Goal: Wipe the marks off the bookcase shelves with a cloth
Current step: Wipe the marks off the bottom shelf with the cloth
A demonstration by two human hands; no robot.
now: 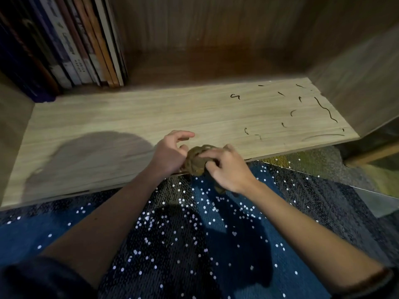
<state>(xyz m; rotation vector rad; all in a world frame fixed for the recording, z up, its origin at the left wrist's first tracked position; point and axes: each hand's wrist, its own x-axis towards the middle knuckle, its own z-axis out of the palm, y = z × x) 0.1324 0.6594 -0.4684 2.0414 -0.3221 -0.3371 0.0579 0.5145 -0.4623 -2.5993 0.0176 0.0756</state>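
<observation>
1. Carpet (216,234): blue, white-speckled floor covering below the shelf's front edge.
2. Right hand (228,167): fingers curled over the bunched brown cloth (197,161), gripping it at the front edge of the shelf (129,117), near mid-length.
3. Left hand (170,154): against the cloth's left side, fingers loosely curled; whether it grips cannot be told.
4. Marks (325,108): dark squiggles scattered over the shelf's right end, well apart from the cloth.
5. Books (86,50): upright row in the back left corner.

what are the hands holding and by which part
The bunched cloth: the right hand grips its top; the left hand touches its left side.
</observation>
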